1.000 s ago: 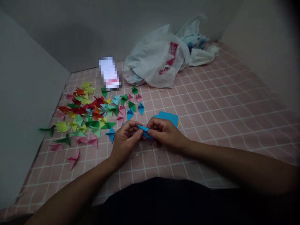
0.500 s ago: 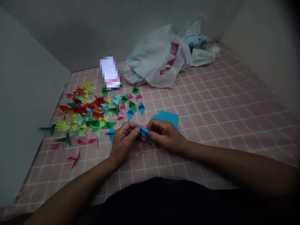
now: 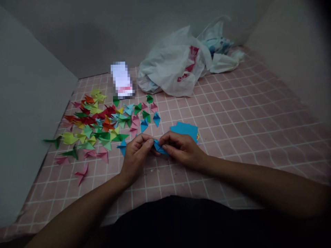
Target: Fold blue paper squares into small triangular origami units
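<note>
- Pink mat with white grid lines covers the surface, and grey walls stand around it.
- The left hand is mostly closed, and its thumb and fingers pinch one end of the folded blue paper.
- The right hand is curled also and holds the other end of this paper, so the two hands are almost touching above the mat.
- The folded blue paper is between the two hands, and the fingers cover part of it.
- Just behind the right hand lies a stack of blue square paper, with a small yellow edge showing under it.
- One blue paper crane is just beside the left hand.
- Further left is a wide scatter of many-coloured paper cranes, and one pink crane lies a little apart from them.
- Beyond the cranes is a white object, too blurred to tell what it is.
- At the far side lies a white plastic bag with red print.
</note>
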A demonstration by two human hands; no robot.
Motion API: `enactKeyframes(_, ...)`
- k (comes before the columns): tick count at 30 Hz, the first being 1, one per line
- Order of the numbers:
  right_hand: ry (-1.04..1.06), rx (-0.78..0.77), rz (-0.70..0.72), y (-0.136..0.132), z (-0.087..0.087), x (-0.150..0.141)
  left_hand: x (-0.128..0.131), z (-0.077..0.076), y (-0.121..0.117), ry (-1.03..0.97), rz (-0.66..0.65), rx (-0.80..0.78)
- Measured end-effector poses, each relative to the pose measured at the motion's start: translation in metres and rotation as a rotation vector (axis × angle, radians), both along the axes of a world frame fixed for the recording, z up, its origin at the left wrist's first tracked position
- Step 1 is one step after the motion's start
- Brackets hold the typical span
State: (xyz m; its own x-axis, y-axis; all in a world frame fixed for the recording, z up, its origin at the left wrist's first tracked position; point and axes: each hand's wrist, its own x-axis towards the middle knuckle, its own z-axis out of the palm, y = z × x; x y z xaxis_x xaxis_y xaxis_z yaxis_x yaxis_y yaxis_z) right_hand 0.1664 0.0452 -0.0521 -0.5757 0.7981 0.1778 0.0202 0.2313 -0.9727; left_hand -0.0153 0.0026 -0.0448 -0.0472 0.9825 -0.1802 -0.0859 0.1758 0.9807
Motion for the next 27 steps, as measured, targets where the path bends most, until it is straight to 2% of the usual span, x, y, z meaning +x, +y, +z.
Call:
enactKeyframes(9,0.033,-0.223,0.030,-0.0013,0.0031,-0.0019,0.0002,0.0005,0.0004,0.058,0.008,0.022)
enactKeyframes(19,0.020,-0.311,0.044,-0.0014,0.0011,-0.0035,0.0028,0.0043,0.0003,0.058,0.011,0.027)
enactKeyframes(27,0.047,-0.470,0.032,-0.0018,0.0011,-0.0032,0.0022,-0.0016,-0.0005,0.028,0.003,0.028)
